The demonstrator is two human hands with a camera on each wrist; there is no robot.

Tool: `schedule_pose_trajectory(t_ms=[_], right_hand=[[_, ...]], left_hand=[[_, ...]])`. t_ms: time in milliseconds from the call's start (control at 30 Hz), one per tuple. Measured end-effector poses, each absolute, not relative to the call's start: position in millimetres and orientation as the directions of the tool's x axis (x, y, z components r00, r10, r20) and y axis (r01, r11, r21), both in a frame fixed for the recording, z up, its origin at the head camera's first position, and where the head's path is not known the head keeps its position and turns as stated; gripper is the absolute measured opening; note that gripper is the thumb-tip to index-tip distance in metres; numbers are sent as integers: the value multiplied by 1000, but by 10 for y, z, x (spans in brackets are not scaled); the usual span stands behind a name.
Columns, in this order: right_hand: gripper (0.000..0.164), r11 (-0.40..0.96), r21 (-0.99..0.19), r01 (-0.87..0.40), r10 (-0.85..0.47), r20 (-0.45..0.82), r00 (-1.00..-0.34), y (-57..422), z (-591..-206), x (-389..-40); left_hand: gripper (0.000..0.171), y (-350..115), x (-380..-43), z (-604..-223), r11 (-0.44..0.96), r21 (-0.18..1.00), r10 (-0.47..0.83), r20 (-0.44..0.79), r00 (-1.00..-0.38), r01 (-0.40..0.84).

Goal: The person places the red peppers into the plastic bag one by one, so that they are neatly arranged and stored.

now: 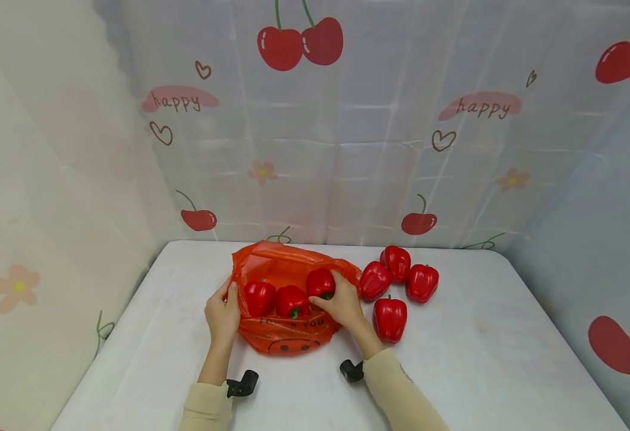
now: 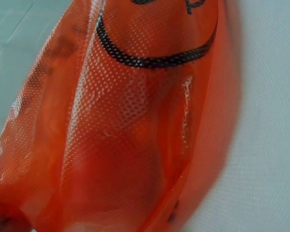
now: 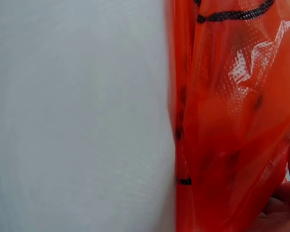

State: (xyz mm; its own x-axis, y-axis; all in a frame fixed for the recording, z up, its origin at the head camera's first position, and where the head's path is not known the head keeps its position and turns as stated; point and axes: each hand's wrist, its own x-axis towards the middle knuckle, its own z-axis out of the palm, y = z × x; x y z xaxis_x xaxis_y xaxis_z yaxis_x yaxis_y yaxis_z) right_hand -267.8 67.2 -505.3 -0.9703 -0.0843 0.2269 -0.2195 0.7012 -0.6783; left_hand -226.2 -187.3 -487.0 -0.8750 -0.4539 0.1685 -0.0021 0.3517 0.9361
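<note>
An orange-red plastic bag (image 1: 285,345) printed with a smiling face lies on the table, its mouth spread wide. My left hand (image 1: 222,314) grips the bag's left edge, thumb on the near side. At the right of the opening, my right hand (image 1: 345,304) holds a red bell pepper (image 1: 320,282) between thumb and fingers. Two more red bell peppers, one at left (image 1: 259,297) and one in the middle (image 1: 291,300), sit inside. Both wrist views are filled mostly by the bag's printed plastic (image 2: 125,116), with fingertips (image 3: 275,215) at the lower right in the right wrist view.
Right of the bag, several red bell peppers lie on the white table (image 1: 487,359): a near one (image 1: 390,320), one at far right (image 1: 422,283), others behind (image 1: 396,263). A cherry-printed curtain (image 1: 342,161) stands behind the table. Black wrist devices (image 1: 244,384) sit at both cuffs.
</note>
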Motion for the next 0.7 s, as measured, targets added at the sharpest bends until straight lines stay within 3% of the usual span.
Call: schedule_pose_trajectory(t_ms=[700], right_hand=[[88,661,-724,-195,-66,203,-977,700,-4946,-2540]], left_hand=[[39,-1866,-2249,-4861,357,934,-448,170,-877,-1]])
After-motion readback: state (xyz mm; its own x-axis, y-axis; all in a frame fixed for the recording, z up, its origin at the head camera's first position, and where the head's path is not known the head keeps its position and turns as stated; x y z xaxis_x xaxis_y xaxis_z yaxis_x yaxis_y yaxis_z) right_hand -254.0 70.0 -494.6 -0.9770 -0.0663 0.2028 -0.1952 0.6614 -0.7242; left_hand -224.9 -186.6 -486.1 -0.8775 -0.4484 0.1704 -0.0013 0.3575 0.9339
